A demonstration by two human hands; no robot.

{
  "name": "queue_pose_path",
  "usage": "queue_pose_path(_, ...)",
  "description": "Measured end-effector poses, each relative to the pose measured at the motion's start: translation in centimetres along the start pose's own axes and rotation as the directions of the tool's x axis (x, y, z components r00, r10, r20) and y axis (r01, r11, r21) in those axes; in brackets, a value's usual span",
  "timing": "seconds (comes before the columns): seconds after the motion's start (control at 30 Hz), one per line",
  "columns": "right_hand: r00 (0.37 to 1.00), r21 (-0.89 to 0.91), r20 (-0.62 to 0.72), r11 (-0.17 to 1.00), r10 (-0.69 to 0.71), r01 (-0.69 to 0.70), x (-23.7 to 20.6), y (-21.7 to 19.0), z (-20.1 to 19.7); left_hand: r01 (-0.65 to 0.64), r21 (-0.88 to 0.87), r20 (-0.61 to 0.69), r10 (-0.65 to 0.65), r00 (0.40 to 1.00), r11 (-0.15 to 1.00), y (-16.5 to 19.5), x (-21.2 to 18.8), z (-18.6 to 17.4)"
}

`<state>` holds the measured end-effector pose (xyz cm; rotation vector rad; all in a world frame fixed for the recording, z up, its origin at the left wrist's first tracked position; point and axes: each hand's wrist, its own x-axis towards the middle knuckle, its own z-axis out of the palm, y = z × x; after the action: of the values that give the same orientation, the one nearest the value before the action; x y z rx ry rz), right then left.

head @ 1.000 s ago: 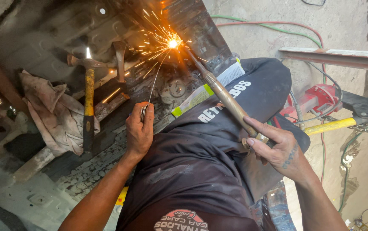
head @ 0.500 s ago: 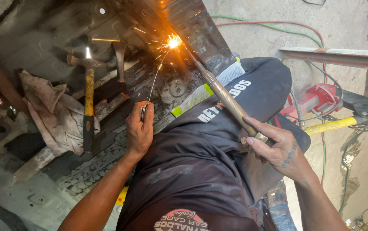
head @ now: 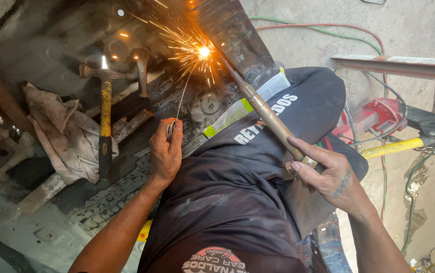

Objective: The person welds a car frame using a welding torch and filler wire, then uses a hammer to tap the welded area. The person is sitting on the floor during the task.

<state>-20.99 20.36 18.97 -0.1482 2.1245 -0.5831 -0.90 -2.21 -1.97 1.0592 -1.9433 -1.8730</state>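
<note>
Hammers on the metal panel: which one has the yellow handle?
The long hammer lying left of the left hand, its head up beside the grey rag. The smaller dark metal hammer nearer the sparks shows no yellow.

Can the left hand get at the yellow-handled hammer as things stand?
Probably not right away: the left hand is shut on the thin filler rod. The hammer lies close to its left, with nothing between.

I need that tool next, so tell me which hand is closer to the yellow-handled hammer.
Left. The left hand, pinching a thin filler rod, sits just right of the hammer. The right hand, holding the torch, is far across the lap.
</note>
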Motion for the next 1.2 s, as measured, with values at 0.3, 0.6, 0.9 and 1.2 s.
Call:
queue_pose_path(0.3, 1.000, 0.019, 0.005, 1.000, -0.017, 0.017, 0.02, 0.16, -0.04, -0.016, 0.022, -0.013, 0.016, 1.000, 1.000, 0.03, -0.14, 0.06)
queue_pose_path(0.6, 1.000, 0.026, 0.006, 0.999, -0.021, 0.021, 0.00, 0.02, 0.13, -0.037, 0.011, -0.006, 0.037, 0.999, 0.999, -0.10, -0.03, -0.01)
queue_pose_path(0.9, 1.000, 0.008, 0.004, 1.000, -0.030, 0.030, 0.00, 0.09, 0.09, -0.107, 0.025, -0.036, 0.108, 0.994, 0.994, 0.01, 0.28, 0.19)
queue_pose_path(1.2, 0.999, 0.006, 0.004, 0.999, -0.040, 0.040, 0.11, 0.26, 0.12, -0.096, -0.008, -0.034, 0.096, 0.995, 0.995, 0.37, 0.40, 0.33)
